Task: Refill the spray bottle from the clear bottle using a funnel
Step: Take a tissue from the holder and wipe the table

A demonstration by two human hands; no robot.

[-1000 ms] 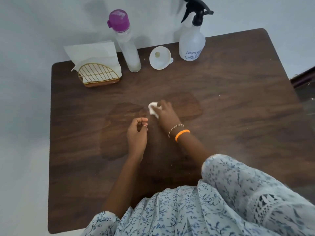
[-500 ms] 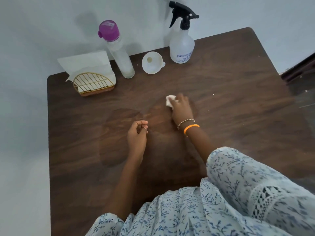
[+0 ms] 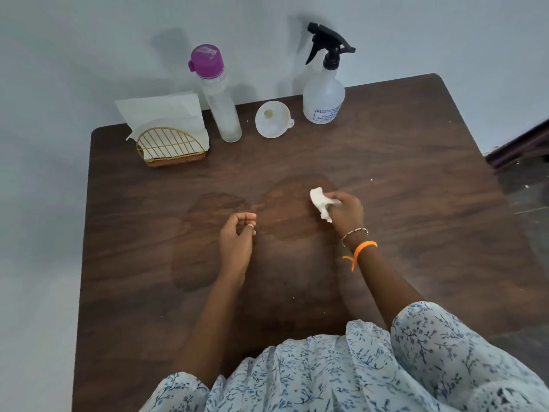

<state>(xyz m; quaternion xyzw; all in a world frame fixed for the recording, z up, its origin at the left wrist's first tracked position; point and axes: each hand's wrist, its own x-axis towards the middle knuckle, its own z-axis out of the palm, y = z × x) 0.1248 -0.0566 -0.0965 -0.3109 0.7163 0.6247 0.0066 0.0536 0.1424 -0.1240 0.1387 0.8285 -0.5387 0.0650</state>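
While the clear bottle (image 3: pixel 221 102), funnel (image 3: pixel 272 119) and spray bottle (image 3: pixel 323 93) stand along the surface's (image 3: pixel 416 173) far edge, the left hand (image 3: pixel 236 237) rests loosely curled — empty — and the right hand (image 3: pixel 347 211) grips a crumpled tissue (image 3: pixel 319 200).

From my seat, the label print on the spray bottle (image 3: pixel 323 93) is too small to read. My right hand (image 3: pixel 347 211) hides part of the tissue wad (image 3: pixel 320 202). The desk (image 3: pixel 416 179) is cut off at the frame's bottom.
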